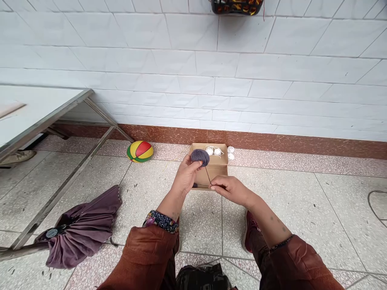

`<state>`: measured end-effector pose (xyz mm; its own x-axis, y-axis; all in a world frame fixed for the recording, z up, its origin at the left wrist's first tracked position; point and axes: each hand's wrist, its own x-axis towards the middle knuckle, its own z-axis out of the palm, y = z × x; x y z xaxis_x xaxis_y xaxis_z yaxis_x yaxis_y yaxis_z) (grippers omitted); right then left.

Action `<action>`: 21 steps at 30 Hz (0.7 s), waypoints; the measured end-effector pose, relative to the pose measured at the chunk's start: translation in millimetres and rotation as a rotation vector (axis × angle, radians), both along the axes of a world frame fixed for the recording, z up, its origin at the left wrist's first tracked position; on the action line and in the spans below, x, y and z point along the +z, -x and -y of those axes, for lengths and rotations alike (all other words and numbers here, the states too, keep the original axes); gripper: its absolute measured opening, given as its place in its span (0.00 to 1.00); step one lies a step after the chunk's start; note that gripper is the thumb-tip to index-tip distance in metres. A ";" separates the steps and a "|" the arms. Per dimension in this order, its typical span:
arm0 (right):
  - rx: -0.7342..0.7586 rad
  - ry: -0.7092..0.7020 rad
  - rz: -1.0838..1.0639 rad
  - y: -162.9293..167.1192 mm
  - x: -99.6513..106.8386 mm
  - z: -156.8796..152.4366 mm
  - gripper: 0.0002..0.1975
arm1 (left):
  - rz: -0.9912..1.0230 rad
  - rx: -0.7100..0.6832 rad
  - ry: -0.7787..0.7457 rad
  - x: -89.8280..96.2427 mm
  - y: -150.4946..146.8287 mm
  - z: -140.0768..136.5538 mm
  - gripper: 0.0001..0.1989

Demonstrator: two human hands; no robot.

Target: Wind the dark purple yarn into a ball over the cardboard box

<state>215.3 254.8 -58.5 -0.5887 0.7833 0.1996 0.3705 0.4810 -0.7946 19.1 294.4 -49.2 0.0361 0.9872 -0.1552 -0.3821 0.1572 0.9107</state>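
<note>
A dark grey-purple ball of yarn (200, 157) is gripped in my left hand (186, 174), thumb across its lower edge. From the ball a strand of yarn (208, 175) runs down to my right hand (231, 188), whose thumb and forefinger pinch it. Below and behind both hands an open cardboard box (218, 171) stands on the floor. Two white yarn balls (213, 151) lie in its far part. In the near left corner of the box sits a small dark piece of yarn (196, 185), partly hidden by my left hand.
White balls (230, 152) lie just right of the box. A striped ball (140, 151) rests by the wall at left. Nearer are a purple folded umbrella (87, 225) and a metal-framed table (54, 106). A dark cable (373, 205) lies at far right.
</note>
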 end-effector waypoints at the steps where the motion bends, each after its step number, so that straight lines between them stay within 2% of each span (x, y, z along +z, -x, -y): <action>1: 0.013 0.013 -0.032 -0.3 4.7 1.2 0.11 | -0.067 0.017 -0.011 -0.4 0.1 0.0 0.20; 4: -0.091 0.023 -0.168 -4.3 16.2 1.9 0.12 | -0.314 -0.020 -0.081 -1.5 -1.9 2.9 0.24; 6: -0.215 -0.002 -0.250 -8.6 20.2 0.0 0.11 | -0.445 -0.121 -0.122 -2.4 -4.4 7.0 0.27; 8: -0.334 -0.027 -0.289 -12.6 21.0 -3.3 0.11 | -0.490 -0.256 -0.136 -3.4 -7.2 12.3 0.31; 11: -0.476 -0.053 -0.291 -16.2 17.1 -9.6 0.12 | -0.416 -0.479 -0.130 -3.3 -11.1 20.3 0.39; 14: -0.571 -0.048 -0.261 -16.9 8.3 -15.3 0.13 | -0.215 -0.627 -0.122 -0.2 -14.5 24.9 0.41; 16: -0.597 -0.008 -0.214 -16.4 0.6 -17.7 0.13 | -0.074 -0.614 -0.106 2.3 -16.3 25.0 0.39; 18: -0.586 0.021 -0.156 -14.7 -7.3 -18.3 0.13 | 0.030 -0.527 -0.080 3.7 -17.4 23.0 0.36; 21: -0.507 -0.014 -0.077 -9.2 -16.1 -14.7 0.11 | 0.099 -0.357 -0.038 2.4 -17.8 17.5 0.29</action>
<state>224.4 269.5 -74.5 -0.1186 0.9635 0.2401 0.5008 0.2668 -0.8234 36.9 276.9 -46.7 0.3923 0.9147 -0.0968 -0.3958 0.2629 0.8799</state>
